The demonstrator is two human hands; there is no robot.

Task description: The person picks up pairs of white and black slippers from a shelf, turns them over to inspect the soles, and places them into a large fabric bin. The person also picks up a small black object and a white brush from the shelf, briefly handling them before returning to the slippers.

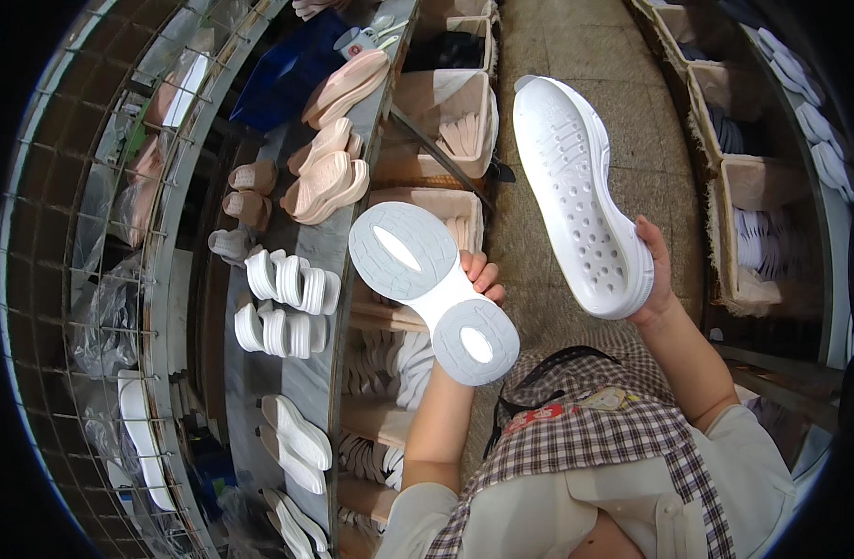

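My left hand (483, 277) grips a shoe sole (434, 296) by its narrow waist. Its underside faces up, showing grey tread pads at the toe and heel with white ovals in them. In my right hand (658, 270) is a white shoe sole (576, 196), held at the heel end with its dimpled, holed inner side up and its toe pointing away. The two soles are apart, raised above the aisle. Fingers of the left hand curl round the sole's edge; most of the right hand's fingers are hidden beneath the other sole.
To the left, a grey bench (301, 377) carries white soles (297, 443), pink soles (325, 186) and a mug (354, 42). Cloth-lined bins (443, 116) of soles stand under it. More bins (748, 293) line the right side. A wire mesh rack (59, 233) runs along the far left.
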